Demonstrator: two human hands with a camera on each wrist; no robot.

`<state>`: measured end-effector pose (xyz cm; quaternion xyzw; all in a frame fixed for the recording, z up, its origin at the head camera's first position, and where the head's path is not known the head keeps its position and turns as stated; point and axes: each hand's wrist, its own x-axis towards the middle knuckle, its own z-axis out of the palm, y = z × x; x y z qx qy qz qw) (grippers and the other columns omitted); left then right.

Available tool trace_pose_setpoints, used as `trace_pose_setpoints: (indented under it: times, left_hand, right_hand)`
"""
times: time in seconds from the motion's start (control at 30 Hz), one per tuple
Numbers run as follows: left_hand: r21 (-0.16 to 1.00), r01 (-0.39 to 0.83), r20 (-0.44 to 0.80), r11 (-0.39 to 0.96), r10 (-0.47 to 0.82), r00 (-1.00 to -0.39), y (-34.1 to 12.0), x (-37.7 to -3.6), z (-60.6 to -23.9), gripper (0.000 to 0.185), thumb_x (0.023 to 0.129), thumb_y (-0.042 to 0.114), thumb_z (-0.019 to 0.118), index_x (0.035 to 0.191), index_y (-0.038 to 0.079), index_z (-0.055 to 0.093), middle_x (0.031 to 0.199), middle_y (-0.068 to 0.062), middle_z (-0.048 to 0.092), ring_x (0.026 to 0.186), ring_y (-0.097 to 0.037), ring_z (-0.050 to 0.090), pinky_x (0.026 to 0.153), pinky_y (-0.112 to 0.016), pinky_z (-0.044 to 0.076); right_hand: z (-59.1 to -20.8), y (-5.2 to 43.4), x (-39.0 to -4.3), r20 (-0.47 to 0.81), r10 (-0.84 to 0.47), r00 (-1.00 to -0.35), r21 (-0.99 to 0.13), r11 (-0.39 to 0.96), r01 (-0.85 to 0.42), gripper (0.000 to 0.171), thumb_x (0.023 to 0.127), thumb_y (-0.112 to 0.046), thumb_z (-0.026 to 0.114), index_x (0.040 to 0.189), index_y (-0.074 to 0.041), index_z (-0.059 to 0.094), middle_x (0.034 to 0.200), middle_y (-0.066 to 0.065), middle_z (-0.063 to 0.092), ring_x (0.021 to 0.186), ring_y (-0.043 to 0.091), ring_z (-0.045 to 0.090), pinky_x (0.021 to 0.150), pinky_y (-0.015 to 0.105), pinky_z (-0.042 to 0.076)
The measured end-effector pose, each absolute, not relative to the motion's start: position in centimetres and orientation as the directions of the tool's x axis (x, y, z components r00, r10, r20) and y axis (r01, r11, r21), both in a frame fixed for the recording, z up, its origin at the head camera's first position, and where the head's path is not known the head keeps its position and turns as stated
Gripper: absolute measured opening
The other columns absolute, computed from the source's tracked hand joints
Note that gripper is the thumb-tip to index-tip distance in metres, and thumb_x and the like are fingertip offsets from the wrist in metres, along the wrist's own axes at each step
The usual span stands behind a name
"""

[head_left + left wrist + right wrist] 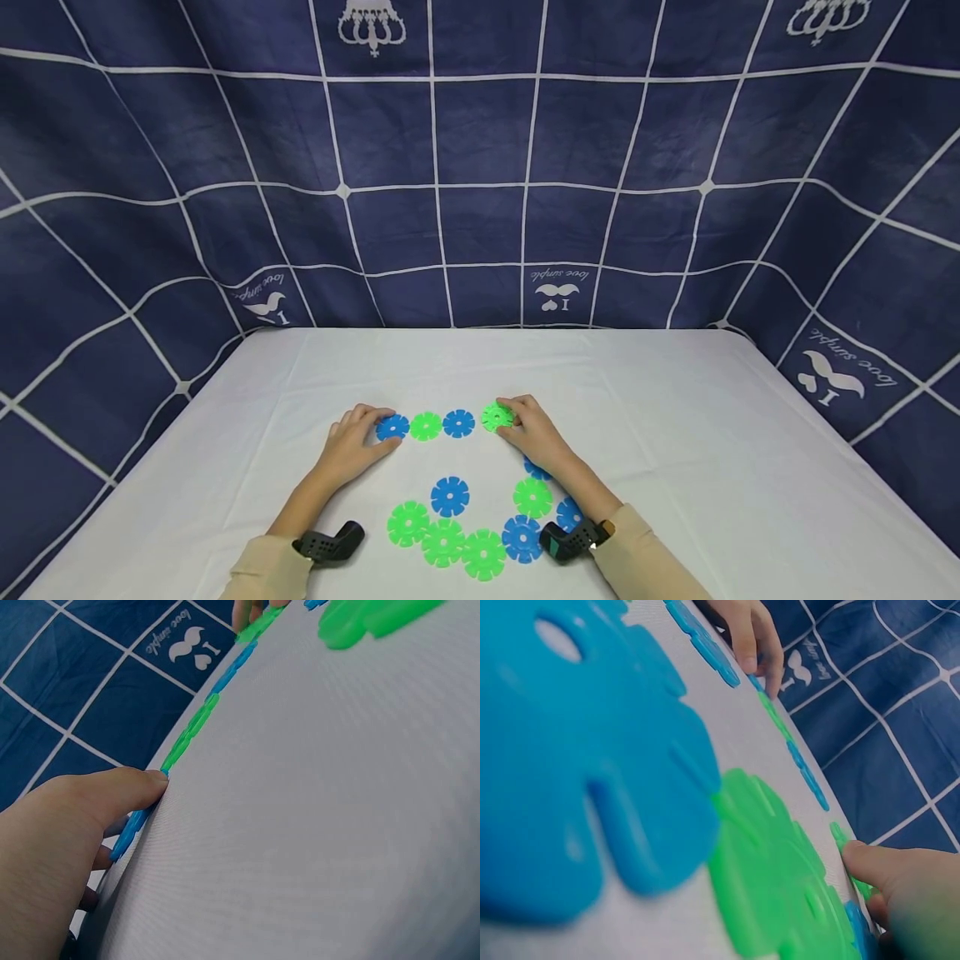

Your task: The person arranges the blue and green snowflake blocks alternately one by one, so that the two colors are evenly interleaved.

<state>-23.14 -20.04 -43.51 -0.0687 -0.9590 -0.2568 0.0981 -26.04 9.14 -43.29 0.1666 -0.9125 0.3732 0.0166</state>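
On the white table, a row of flat notched plastic discs runs from blue to green to blue. My left hand (352, 446) grips the blue disc (392, 427) at the row's left end, thumb on the near edge and fingers on the far edge. Beside it lie a green disc (426, 426) and another blue disc (458, 423). My right hand (538, 437) holds a green disc (495, 417) between thumb and fingers, a small gap to the right of the row. In the right wrist view, the thumb covers part of this green disc (839, 835).
Nearer me lie a lone blue disc (450, 497) and a curve of several green and blue discs, among them a green one (483, 555) and a blue one (521, 538). More blue discs sit partly under my right forearm. A dark blue checked cloth (480, 225) stands behind the table.
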Motion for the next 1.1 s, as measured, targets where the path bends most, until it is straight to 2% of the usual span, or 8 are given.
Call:
trace_pose_setpoints:
  times: [0.23,0.47,0.7,1.1]
  left_hand:
    - [0.480,0.184,0.215,0.858,0.088,-0.973,-19.94,-23.17,-43.79,0.052,0.079,0.042,0.064,0.120,0.012,0.056,0.111,-0.008,0.052,0.107,-0.027,0.046,0.084,-0.042,0.029]
    - [0.475,0.196,0.229,0.858,0.094,-0.969,-20.19,-23.14,-43.64,0.051,0.079,0.042,0.064,0.120,0.012,0.057,0.110,-0.008,0.052,0.106,-0.026,0.046,0.081,-0.041,0.029]
    - [0.472,0.193,0.231,0.860,0.091,-0.969,-20.23,-23.18,-43.60,0.052,0.079,0.042,0.064,0.120,0.012,0.057,0.110,-0.008,0.052,0.106,-0.026,0.046,0.081,-0.041,0.028]
    - [0.482,0.173,0.207,0.859,0.080,-0.975,-20.10,-23.34,-43.52,0.050,0.080,0.036,0.064,0.122,0.011,0.055,0.112,-0.010,0.050,0.105,-0.026,0.045,0.082,-0.040,0.028]
  right_hand:
    - [-43.64,9.45,-25.68,0.198,-0.304,-0.932,-0.649,0.672,-0.357,0.030,0.086,-0.023,0.060,0.114,-0.013,0.060,0.121,0.008,0.050,0.089,0.014,0.049,0.079,0.033,0.041]
    - [-43.59,9.38,-25.47,0.228,-0.347,-0.910,-0.602,0.685,-0.411,0.027,0.087,-0.023,0.057,0.113,-0.017,0.061,0.128,0.007,0.052,0.111,0.025,0.047,0.093,0.045,0.036]
    - [-43.50,9.36,-25.34,0.240,-0.356,-0.903,-0.594,0.682,-0.427,0.027,0.087,-0.022,0.057,0.112,-0.018,0.063,0.125,0.004,0.053,0.109,0.023,0.047,0.090,0.042,0.036]
    - [-43.51,9.53,-25.22,0.257,-0.394,-0.883,-0.572,0.674,-0.467,0.027,0.087,-0.022,0.056,0.113,-0.022,0.063,0.124,0.004,0.054,0.110,0.023,0.047,0.092,0.046,0.033]
